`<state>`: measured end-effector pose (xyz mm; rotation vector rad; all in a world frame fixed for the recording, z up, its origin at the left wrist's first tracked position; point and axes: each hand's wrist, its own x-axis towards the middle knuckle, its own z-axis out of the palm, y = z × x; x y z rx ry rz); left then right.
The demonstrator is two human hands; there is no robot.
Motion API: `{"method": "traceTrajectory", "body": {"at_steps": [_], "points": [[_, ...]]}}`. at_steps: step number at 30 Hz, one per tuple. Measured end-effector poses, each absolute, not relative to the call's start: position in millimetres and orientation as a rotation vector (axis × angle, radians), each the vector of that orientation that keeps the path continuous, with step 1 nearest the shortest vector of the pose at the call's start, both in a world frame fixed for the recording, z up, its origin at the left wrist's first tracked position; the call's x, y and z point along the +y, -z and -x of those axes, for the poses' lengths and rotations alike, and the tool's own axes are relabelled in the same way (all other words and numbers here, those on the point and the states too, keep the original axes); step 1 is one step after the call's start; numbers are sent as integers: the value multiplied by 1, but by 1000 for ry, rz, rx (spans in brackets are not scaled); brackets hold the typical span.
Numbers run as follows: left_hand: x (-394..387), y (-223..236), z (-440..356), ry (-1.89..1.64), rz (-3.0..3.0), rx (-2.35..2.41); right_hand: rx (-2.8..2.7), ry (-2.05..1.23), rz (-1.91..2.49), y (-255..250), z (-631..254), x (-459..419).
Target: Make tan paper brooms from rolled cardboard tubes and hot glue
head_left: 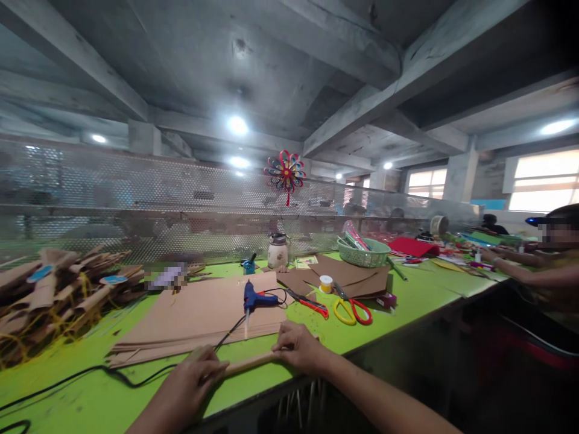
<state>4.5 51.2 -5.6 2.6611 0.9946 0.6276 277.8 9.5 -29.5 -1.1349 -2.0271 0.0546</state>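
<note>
Near the front edge of the green table, a narrow rolled or folded strip of brown paper (251, 363) runs between my two hands. My left hand (199, 377) grips its left end with closed fingers. Its right end is pinched by my right hand (298, 348), close to the paper sheets. Just beyond lies a stack of flat brown paper sheets (190, 307), with a blue glue gun (257, 297) resting on it. To the right are scissors with one yellow and one red handle (353, 310), a red-handled cutting tool (314, 306) and a yellow-and-white spool (325, 284).
Tangled brown paper pieces with yellow string (54, 295) heap at the left. A black cord (131, 380) crosses the green table (416, 295). At the back stand a bottle (277, 250) and a green basket (362, 256) before a perforated metal screen (149, 211). A co-worker (547, 271) sits at right.
</note>
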Motion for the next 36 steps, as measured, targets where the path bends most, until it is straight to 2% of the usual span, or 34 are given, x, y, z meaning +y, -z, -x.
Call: {"method": "traceTrajectory", "body": {"at_steps": [9,21,36], "points": [[60,16,-14,-732,-2639,1075,-2038,-44,1128,32,-278,12],[53,-3,-19,-689,-2527,1074,-1978,-139,1127,32,-279,12],[54,0,-17,-633,-2551,1014,-1978,-164,1173,26,-276,8]]}}
